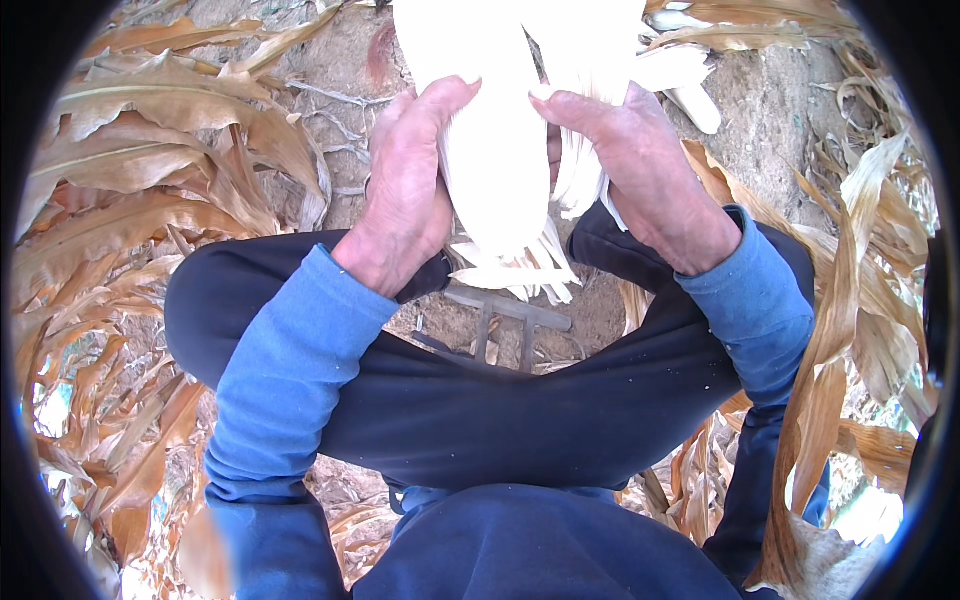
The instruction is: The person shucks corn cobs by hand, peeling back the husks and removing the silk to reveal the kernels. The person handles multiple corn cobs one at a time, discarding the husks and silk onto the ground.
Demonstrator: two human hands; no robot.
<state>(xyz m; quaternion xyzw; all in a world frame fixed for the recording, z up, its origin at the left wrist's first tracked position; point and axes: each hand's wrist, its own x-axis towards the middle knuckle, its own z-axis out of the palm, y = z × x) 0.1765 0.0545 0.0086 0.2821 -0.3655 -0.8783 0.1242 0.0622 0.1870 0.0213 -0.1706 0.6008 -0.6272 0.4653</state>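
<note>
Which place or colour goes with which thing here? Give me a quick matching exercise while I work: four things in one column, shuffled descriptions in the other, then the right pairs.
Things
1. Sleeves
2. White husks
3. Trousers
4. Dry leaves

Descriptions
A. Brown, lying on both sides of the person
B. Held by the left hand and the right hand
C. Very dark, covering the bent legs
D. Blue, around the forearms

Right pairs
1-D
2-B
3-C
4-A
</note>
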